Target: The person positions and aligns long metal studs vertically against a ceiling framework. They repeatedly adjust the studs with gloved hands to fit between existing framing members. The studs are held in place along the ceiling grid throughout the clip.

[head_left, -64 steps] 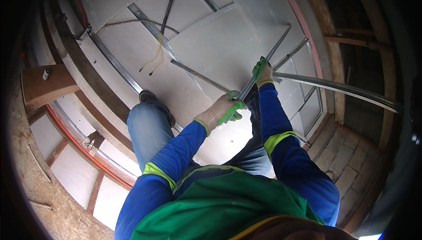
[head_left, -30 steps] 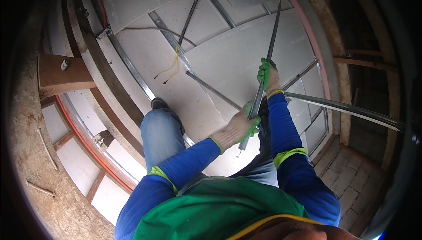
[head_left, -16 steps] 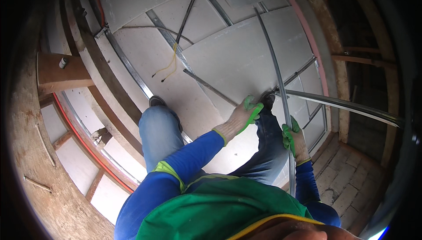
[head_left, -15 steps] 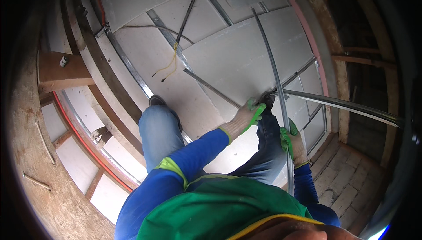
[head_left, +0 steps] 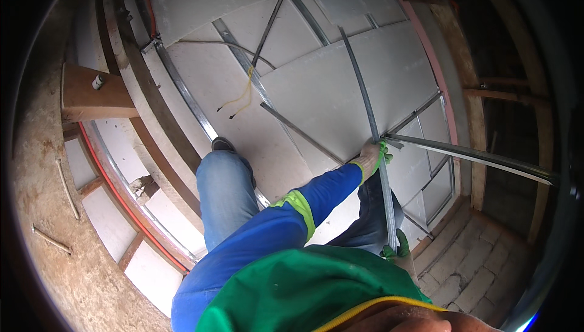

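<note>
A long, thin metal stud (head_left: 358, 79) runs from the panels ahead of me down toward my right side. My left hand (head_left: 368, 158), in a pale glove with green fingers, is closed on its middle, just where a second metal profile (head_left: 474, 154) branches off to the right. Lower down, close to my body, my right hand (head_left: 401, 252) wears a matching glove. Its fingers wrap round the stud's near end; my green shirt (head_left: 304, 289) partly hides that hand. My left leg (head_left: 226, 195) is bent on the panels to the left.
Grey boards (head_left: 365, 64) cover the surface below, among metal channels. A dark cable with yellow wires (head_left: 249, 89) lies ahead. Wooden beams (head_left: 164, 119) and a red conduit (head_left: 121, 195) run along the left. A nail (head_left: 52, 239) sticks out of the timber. Bricks (head_left: 468, 265) are at lower right.
My left hand has moved right from above my leg and taken hold of the stud. My right hand has slid down the stud, closer to my body.
</note>
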Demonstrator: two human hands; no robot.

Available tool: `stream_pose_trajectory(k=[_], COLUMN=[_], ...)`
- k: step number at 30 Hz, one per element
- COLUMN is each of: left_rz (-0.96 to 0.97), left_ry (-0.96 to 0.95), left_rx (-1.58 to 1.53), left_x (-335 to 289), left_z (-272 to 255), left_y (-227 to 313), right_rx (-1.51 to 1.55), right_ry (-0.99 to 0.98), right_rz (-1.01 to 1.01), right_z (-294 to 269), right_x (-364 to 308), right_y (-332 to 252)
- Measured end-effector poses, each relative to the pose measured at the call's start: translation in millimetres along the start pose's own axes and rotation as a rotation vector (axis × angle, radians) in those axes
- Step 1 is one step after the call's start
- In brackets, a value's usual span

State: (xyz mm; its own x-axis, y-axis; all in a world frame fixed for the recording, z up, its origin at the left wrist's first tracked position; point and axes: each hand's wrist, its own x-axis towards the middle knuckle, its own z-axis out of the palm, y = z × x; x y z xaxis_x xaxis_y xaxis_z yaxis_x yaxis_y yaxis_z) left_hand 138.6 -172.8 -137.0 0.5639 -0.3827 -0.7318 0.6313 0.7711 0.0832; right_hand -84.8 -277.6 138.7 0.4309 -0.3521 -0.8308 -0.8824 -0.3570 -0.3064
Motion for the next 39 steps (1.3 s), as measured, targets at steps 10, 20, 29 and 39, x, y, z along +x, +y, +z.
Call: stream_pose_trajectory(k=[10,20,29,39], left_rz=[0.024,0.013,-0.022,0.063], left_ry=[-0.095,-0.132,-0.164,-0.107], left_rx=[-0.108,-0.111,-0.081,-0.109], left_x=[25,21,33,55], left_z=[-4,-22,-20,-12], left_y=[-13,-12,-13,62], right_rx=[-0.759,-0.816,-0.794,-0.816], right_ry=[0.279,0.345,0.362,0.355], right_rz=[-0.335,-0.452,-0.435,-0.482], right_z=[-10,9,3,19], right_x=[19,28,35,68], right_y=[20,36,44,-10])
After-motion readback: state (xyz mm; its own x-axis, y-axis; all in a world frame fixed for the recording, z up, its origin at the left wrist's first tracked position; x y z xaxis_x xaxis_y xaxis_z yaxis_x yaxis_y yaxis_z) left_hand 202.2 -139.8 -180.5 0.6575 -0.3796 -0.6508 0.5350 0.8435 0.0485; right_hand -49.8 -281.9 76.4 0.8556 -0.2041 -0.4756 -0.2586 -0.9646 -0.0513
